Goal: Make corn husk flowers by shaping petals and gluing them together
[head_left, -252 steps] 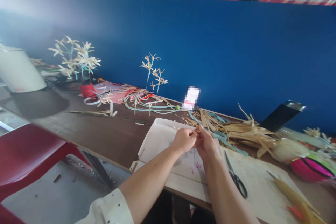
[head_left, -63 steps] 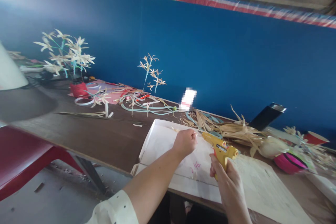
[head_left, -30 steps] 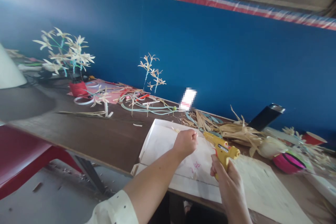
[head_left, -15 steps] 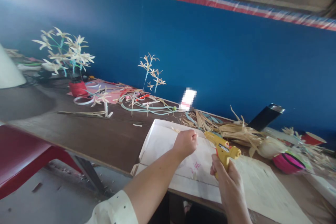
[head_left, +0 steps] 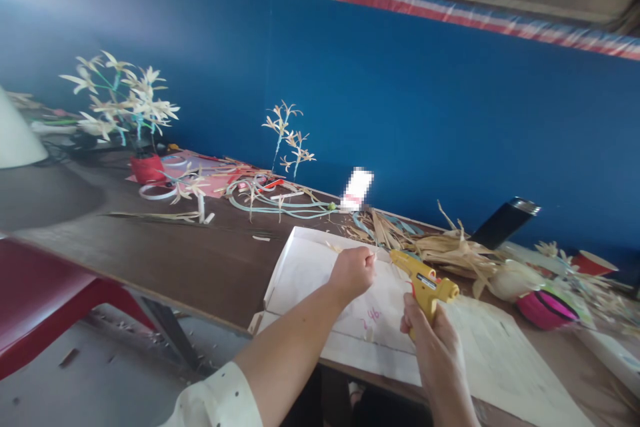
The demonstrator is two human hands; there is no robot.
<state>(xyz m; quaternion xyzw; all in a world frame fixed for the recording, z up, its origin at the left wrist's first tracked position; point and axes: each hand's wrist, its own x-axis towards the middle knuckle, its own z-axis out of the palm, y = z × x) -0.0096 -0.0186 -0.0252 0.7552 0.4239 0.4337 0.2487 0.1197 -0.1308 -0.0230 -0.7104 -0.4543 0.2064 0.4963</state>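
My right hand (head_left: pixel 434 340) is wrapped round the grip of a yellow glue gun (head_left: pixel 423 280), its nozzle pointing left toward my left hand. My left hand (head_left: pixel 353 271) is closed in a pinch on a small pale piece that is too small to name, held over a white cardboard sheet (head_left: pixel 305 270) on the brown table. The nozzle tip sits a short way right of the pinched fingers.
Dried straw strips (head_left: pixel 450 247) lie behind the sheet, with a black flask (head_left: pixel 505 221) and a pink bowl (head_left: pixel 547 307) to the right. Straw flower sprigs (head_left: pixel 290 137) and a red pot of flowers (head_left: pixel 145 167) stand at the left. A red chair (head_left: pixel 45 300) is near the table edge.
Eight seconds ago both hands worked a small piece together; the right hand now holds the glue gun. Over the last second the hands have barely moved.
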